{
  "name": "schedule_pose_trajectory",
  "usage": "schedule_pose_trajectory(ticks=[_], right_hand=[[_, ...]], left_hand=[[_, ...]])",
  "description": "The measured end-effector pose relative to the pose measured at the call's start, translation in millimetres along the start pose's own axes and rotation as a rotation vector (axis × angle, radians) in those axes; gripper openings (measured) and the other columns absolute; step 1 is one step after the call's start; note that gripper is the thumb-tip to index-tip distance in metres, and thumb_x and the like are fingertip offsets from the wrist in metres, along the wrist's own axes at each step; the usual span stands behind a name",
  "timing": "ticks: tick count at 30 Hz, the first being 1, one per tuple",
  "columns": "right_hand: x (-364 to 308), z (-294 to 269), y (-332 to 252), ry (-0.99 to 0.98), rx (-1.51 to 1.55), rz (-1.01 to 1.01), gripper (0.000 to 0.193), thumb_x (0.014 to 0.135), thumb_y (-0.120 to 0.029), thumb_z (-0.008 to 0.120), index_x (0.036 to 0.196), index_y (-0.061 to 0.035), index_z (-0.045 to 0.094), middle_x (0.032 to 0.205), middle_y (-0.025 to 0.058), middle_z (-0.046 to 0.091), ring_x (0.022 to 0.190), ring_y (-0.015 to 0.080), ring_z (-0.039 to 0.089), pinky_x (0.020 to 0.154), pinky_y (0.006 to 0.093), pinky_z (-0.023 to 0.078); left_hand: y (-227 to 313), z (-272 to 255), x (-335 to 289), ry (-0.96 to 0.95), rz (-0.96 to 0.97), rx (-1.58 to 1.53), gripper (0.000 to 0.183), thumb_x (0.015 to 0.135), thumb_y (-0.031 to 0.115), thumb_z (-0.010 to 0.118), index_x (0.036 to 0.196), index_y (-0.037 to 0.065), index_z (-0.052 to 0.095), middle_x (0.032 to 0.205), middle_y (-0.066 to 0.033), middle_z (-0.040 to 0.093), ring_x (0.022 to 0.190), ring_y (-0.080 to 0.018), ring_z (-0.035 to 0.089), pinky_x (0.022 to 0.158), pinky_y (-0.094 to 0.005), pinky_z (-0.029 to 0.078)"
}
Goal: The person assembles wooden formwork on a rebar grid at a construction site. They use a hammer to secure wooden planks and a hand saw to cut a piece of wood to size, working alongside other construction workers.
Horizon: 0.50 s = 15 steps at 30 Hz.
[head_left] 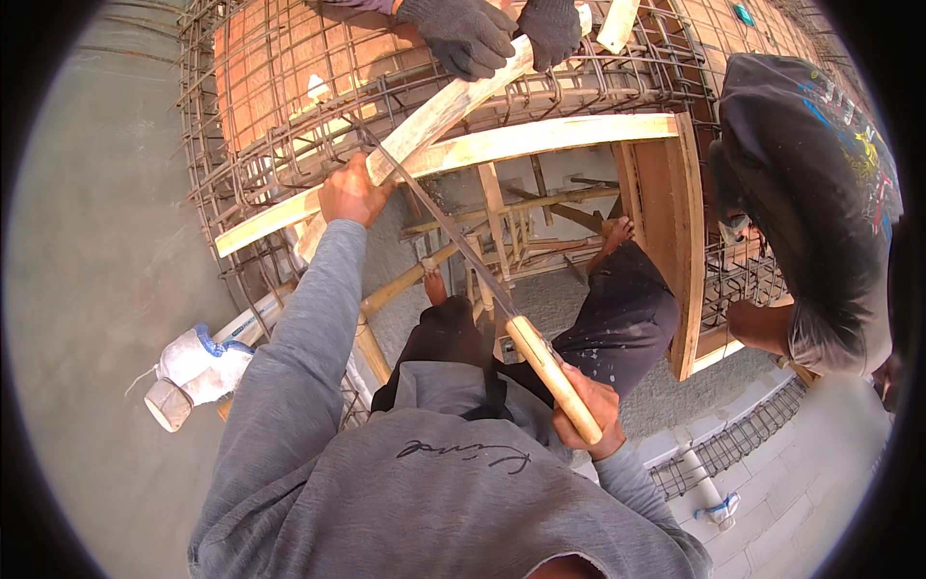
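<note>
My right hand [590, 415] is closed around the pale wooden handle [550, 376] of a long hand saw. The saw blade [449, 224] runs up and to the left and crosses a rough wooden plank [444, 108] near its lower end. My left hand [354, 193] grips that end, close beside the blade. Under the plank lies a longer pale wooden board [550, 135], set crosswise. At the top, another person's two dark-gloved hands [473, 39] hold the plank's far end. I cannot tell how deep the blade sits in the wood.
Steel rebar cages [318, 106] surround the boards. Upright plywood formwork [687, 251] stands at right, with a person in dark clothes [801, 183] beside it. Bamboo poles [405, 285] cross the gap below my legs. A pipe end wrapped in white sacking [198, 372] juts out left.
</note>
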State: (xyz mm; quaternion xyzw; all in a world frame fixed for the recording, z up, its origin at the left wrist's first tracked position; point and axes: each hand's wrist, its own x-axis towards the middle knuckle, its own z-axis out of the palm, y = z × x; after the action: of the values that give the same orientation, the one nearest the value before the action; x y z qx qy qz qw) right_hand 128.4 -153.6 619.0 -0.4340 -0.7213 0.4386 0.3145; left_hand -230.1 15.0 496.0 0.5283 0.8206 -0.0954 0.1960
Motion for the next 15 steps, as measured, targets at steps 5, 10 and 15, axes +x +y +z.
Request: schedule_pose_trajectory(ticks=[5,10,15], right_hand=[[106,69,48,0.035,0.208,0.012,0.069,0.075,0.005,0.069,0.143,0.0027,0.053,0.115,0.0244,0.071,0.096,0.0353,0.075,0.081,0.037,0.059],[80,58,32,0.012,0.238,0.108,0.067,0.075,0.002,0.069,0.141,0.0052,0.054,0.12,0.0264,0.07,0.105,0.037,0.073,0.086,0.0379,0.06],[27,-4,-13,-0.026,0.017,0.038,0.067,0.069,0.007,0.063,0.136,0.0114,0.056,0.128,0.0279,0.067,0.116,0.0373,0.07,0.099,0.0399,0.057]], left_hand=[[1,-1,1,0.084,0.022,0.025,0.06,0.08,0.054,0.081,0.12,0.013,0.064,0.105,-0.018,0.076,0.101,-0.0363,0.073,0.089,-0.0461,0.058],[5,-5,0,0.049,0.022,-0.034,0.06,0.078,0.052,0.083,0.117,0.011,0.064,0.102,-0.0185,0.076,0.099,-0.0355,0.073,0.089,-0.046,0.058],[5,-5,3,0.065,0.028,-0.038,0.057,0.078,0.049,0.085,0.112,0.009,0.063,0.101,-0.0183,0.076,0.098,-0.0357,0.073,0.087,-0.0463,0.058]])
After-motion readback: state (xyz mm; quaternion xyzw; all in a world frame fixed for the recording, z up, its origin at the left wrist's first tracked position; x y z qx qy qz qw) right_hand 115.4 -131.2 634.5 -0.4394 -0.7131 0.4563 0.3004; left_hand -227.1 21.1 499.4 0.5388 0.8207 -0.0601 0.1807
